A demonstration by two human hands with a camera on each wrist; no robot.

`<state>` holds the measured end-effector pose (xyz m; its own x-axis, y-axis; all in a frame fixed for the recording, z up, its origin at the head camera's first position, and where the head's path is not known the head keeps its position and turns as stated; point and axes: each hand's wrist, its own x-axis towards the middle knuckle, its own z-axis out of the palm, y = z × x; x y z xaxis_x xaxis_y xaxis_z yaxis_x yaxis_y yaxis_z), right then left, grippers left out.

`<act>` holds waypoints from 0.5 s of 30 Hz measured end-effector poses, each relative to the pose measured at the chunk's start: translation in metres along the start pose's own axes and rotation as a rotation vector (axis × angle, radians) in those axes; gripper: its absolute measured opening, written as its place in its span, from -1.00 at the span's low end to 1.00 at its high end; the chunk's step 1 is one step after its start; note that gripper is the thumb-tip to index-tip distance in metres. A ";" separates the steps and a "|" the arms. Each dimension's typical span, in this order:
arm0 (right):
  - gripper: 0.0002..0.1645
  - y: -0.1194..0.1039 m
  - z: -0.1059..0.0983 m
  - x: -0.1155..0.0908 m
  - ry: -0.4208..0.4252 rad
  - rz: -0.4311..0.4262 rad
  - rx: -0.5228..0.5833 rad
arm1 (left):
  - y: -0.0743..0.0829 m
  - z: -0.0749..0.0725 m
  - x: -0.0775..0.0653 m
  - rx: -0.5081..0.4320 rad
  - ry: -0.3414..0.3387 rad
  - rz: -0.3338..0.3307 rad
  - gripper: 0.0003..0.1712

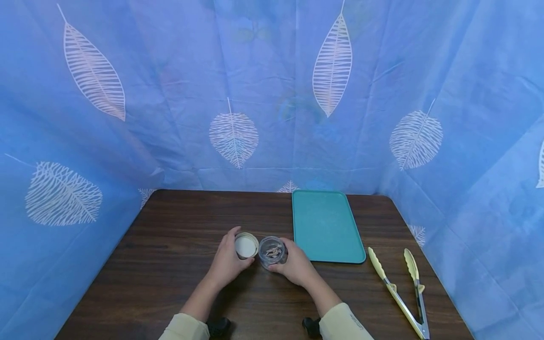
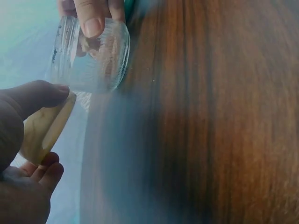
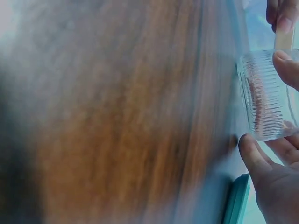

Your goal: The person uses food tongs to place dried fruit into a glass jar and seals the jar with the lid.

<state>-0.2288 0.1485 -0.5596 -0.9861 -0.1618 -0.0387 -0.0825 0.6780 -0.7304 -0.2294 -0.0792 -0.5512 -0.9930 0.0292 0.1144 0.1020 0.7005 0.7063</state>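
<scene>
In the head view my left hand (image 1: 227, 260) grips a round cream lid (image 1: 246, 245) by its edge, its white underside facing up. Right beside it, my right hand (image 1: 296, 264) holds a clear jar (image 1: 272, 251) with no lid on, thumb and fingers round its side. Small brownish pieces lie in the bottom of the jar. The left wrist view shows the lid (image 2: 49, 128) tilted between thumb and fingers, close to the jar (image 2: 93, 56). Fine ridges run round the jar wall (image 3: 264, 95) in the right wrist view.
A teal tray (image 1: 327, 226) lies at the back right of the dark wooden table (image 1: 170, 274). To its right, spread tongs (image 1: 401, 293) with cream tips lie near the table's right edge. Blue cloth (image 1: 272, 71) with white leaf prints hangs behind and at both sides.
</scene>
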 end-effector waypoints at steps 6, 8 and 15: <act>0.09 0.003 -0.001 -0.005 0.004 -0.052 0.056 | 0.002 -0.005 -0.001 -0.062 -0.022 0.084 0.17; 0.07 0.005 -0.001 -0.007 0.002 -0.055 0.086 | 0.004 -0.007 -0.001 -0.111 -0.050 0.095 0.16; 0.06 0.007 -0.006 -0.016 -0.012 -0.056 0.254 | 0.008 -0.014 -0.003 -0.403 -0.216 0.081 0.13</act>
<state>-0.2141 0.1599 -0.5597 -0.9791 -0.2035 -0.0008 -0.0962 0.4663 -0.8794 -0.2252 -0.0840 -0.5364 -0.9662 0.2502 0.0622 0.1520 0.3580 0.9213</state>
